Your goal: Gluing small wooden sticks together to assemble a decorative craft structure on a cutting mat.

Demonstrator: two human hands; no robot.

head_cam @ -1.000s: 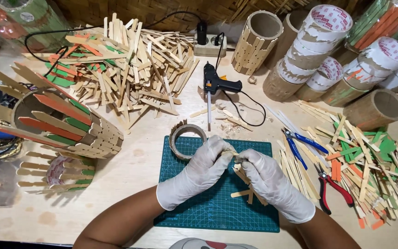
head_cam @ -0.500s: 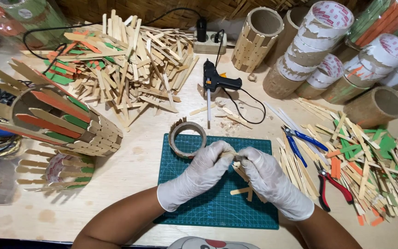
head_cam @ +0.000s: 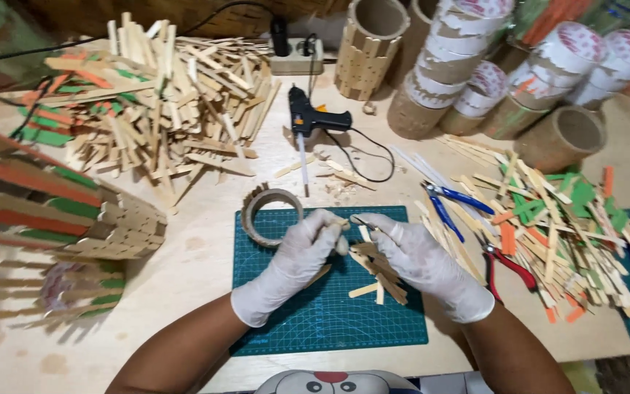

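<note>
Both hands wear white gloves and meet over a green cutting mat (head_cam: 329,321). My left hand (head_cam: 297,259) pinches one end of a small wooden stick piece (head_cam: 345,220). My right hand (head_cam: 417,259) holds the other end of that piece between thumb and fingers. Several short cut sticks (head_cam: 377,273) lie on the mat under my right hand. A cardboard tape ring (head_cam: 271,215) stands on the mat's far left corner, just beyond my left hand.
A black glue gun (head_cam: 313,120) with its cable lies behind the mat. A big heap of plain and painted sticks (head_cam: 154,109) fills the far left. Blue pliers (head_cam: 450,204), red pliers (head_cam: 508,266) and coloured sticks (head_cam: 555,219) lie right. Cardboard tubes (head_cam: 475,80) stand at the back.
Both hands have stayed over the mat working the small stick piece; the fingers shifted slightly. The view is closer to the mat.
</note>
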